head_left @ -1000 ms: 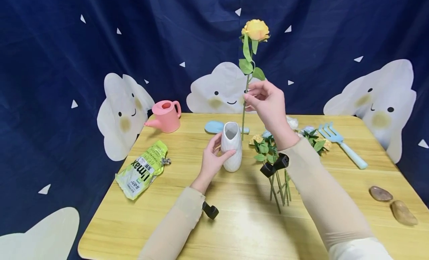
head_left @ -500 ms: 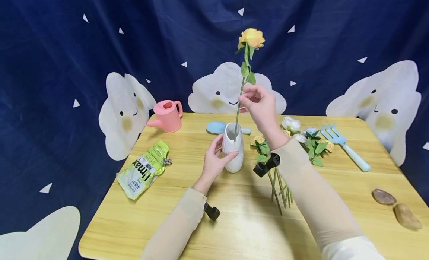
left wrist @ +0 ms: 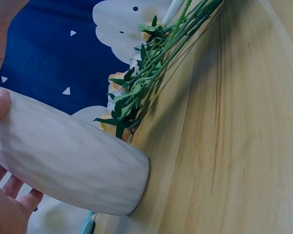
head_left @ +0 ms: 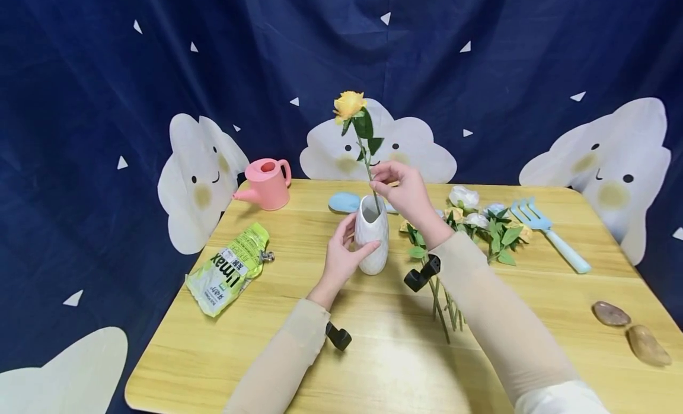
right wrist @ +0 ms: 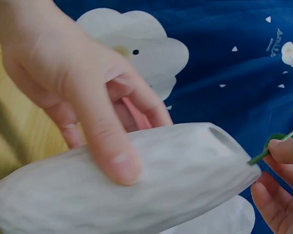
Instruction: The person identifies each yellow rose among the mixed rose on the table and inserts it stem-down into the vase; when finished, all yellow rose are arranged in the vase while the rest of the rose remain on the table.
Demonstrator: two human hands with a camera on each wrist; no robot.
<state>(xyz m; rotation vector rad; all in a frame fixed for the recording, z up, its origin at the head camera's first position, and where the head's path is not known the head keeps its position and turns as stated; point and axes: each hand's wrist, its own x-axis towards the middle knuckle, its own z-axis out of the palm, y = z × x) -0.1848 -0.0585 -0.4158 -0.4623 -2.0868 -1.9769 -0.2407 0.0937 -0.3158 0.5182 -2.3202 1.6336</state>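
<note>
L hand (head_left: 344, 254) wrapped round white vase (head_left: 372, 248) on desk (head_left: 384, 366), R hand (head_left: 405, 191) pinching yellow flower (head_left: 349, 105) by its stem (head_left: 365, 153), stem down in vase, other flowers (head_left: 496, 231) w/ leaves nearby

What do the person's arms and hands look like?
The left hand and right hand wear no gloves. Snug beige sleeves run up from the wrists, with white cloth farther up on the right. A small black gadget sits by each cuff.

Both arms (head_left: 501, 319) extended forward, left hand (head_left: 341, 254) lower, curved in a grip, right hand (head_left: 404, 191) higher, pinching.
</note>
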